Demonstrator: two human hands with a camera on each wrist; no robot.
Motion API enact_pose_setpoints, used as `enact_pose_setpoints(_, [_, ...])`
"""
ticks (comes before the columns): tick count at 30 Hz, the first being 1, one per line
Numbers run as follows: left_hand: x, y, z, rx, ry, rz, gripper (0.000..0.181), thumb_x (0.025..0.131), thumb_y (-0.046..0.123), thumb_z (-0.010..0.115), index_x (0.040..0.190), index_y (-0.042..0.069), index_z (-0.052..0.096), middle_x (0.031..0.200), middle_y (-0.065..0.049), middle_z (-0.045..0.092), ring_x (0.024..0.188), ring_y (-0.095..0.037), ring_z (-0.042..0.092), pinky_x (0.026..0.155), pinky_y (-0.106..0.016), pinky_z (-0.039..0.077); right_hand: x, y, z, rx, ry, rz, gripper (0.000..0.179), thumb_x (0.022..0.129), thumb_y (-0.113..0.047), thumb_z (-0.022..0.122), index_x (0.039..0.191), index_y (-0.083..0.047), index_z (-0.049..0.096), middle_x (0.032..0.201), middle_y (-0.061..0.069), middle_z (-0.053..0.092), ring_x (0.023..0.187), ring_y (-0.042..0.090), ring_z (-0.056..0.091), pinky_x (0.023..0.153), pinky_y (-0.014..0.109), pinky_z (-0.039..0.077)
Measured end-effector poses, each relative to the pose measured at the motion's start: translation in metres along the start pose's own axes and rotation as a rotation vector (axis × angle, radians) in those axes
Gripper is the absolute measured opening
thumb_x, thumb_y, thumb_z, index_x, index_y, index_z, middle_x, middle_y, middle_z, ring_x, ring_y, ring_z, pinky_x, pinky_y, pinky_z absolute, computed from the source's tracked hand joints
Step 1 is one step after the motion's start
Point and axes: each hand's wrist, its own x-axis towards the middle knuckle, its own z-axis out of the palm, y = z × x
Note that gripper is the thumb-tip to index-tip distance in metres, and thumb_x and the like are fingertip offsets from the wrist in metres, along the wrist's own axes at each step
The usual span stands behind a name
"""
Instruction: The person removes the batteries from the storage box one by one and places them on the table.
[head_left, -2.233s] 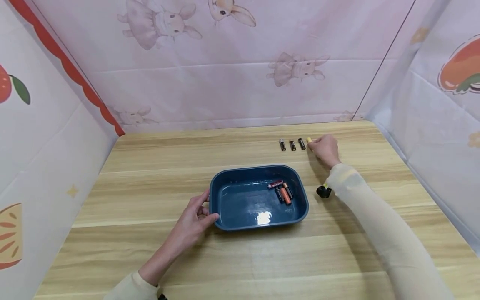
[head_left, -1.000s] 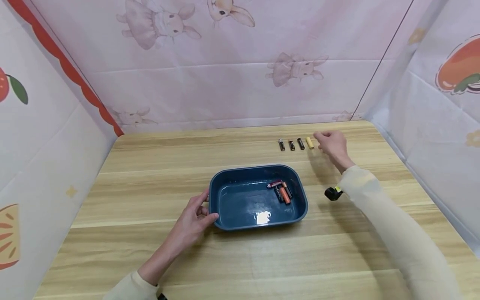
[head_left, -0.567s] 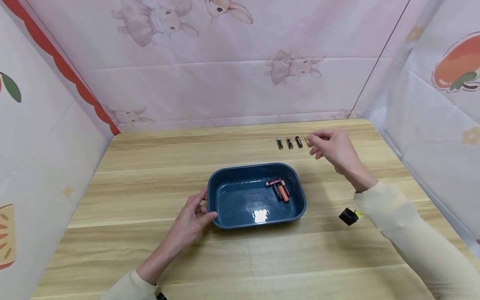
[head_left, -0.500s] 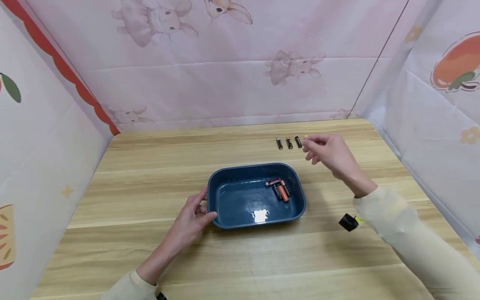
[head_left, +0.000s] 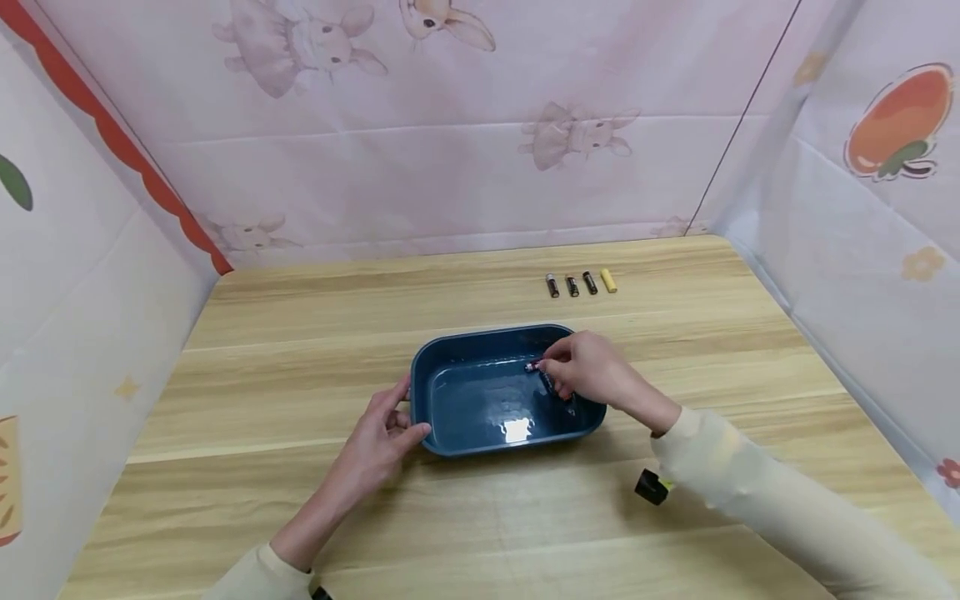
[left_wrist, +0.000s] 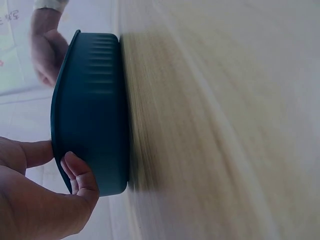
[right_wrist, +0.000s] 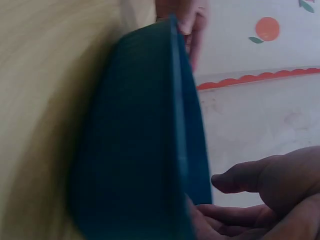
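My left hand (head_left: 377, 439) holds the left end of a blue plastic tray (head_left: 480, 335), thumb over the rim and fingers against the outer wall. In the left wrist view the left hand (left_wrist: 47, 192) shows this grip on the tray's wall (left_wrist: 95, 120). My right hand (head_left: 592, 371) reaches over the right side into the tray, fingertips at a maroon battery (head_left: 533, 366). In the right wrist view the right hand (right_wrist: 280, 195) has its thumb apart from its fingers; the fingertips are partly hidden behind the tray wall. Beneath the hand lies a dark battery (head_left: 547, 382); the others there are mostly covered.
Several batteries stand side by side in a row at the back right: a silver-topped dark battery (head_left: 552, 286), two black ones and a yellow battery (head_left: 608, 281). They lie on a wooden table (head_left: 300, 333). A printed cloth (head_left: 420, 167) hangs behind it.
The right hand has let go of the yellow battery at the end of the back row, then come forward and left into the tray. The left hand keeps its hold.
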Motion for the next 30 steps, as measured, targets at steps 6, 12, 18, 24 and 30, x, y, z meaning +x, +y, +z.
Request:
enact_pose_setpoints(6, [0.0, 0.0, 0.0, 0.008, 0.0, -0.002, 0.077, 0.098, 0.001, 0.069, 0.163, 0.007, 0.028, 0.146, -0.019, 0.038, 0.096, -0.024, 0.06, 0.067, -0.021, 0.047, 0.005, 0.003, 0.012, -0.141, -0.008, 0.039, 0.029, 0.103, -0.012, 0.062, 0.121, 0.01, 0.07, 0.082, 0.007, 0.071, 0.065, 0.013, 0.067, 0.061, 0.029, 0.056])
enact_pose_setpoints(12, [0.002, 0.0, -0.001, 0.018, 0.005, -0.01, 0.077, 0.098, 0.002, 0.069, 0.163, 0.007, 0.028, 0.147, -0.019, 0.037, 0.099, -0.024, 0.06, 0.069, -0.021, 0.048, 0.008, -0.001, 0.016, -0.23, 0.002, 0.027, 0.016, 0.101, -0.009, 0.064, 0.097, 0.001, 0.075, 0.065, 0.003, 0.064, 0.054, 0.012, 0.06, 0.051, 0.027, 0.05])
enact_pose_setpoints(18, [0.001, 0.001, -0.001, 0.014, 0.013, -0.025, 0.078, 0.098, 0.003, 0.07, 0.163, 0.008, 0.027, 0.148, -0.018, 0.037, 0.102, -0.025, 0.061, 0.072, -0.02, 0.049, 0.017, -0.001, 0.024, -0.295, 0.011, -0.002, 0.04, 0.096, -0.007, 0.069, 0.06, -0.011, 0.053, 0.055, -0.003, 0.045, 0.048, 0.01, 0.048, 0.047, 0.023, 0.038])
enact_pose_setpoints(24, [0.0, 0.0, 0.001, 0.005, 0.008, -0.04, 0.079, 0.098, 0.003, 0.07, 0.164, 0.009, 0.027, 0.149, -0.018, 0.037, 0.101, -0.024, 0.06, 0.071, -0.02, 0.049, 0.021, 0.004, 0.041, -0.247, -0.002, 0.022, 0.024, 0.094, -0.007, 0.075, 0.072, -0.006, 0.067, 0.062, 0.0, 0.055, 0.052, 0.01, 0.054, 0.048, 0.023, 0.043])
enact_pose_setpoints(30, [0.0, 0.001, 0.002, 0.016, 0.004, -0.032, 0.079, 0.098, 0.003, 0.07, 0.164, 0.009, 0.027, 0.148, -0.019, 0.037, 0.1, -0.024, 0.06, 0.071, -0.02, 0.049, 0.019, 0.005, 0.048, -0.27, 0.005, -0.047, 0.021, 0.092, -0.005, 0.077, 0.073, -0.007, 0.07, 0.067, 0.001, 0.062, 0.053, 0.01, 0.055, 0.049, 0.024, 0.044])
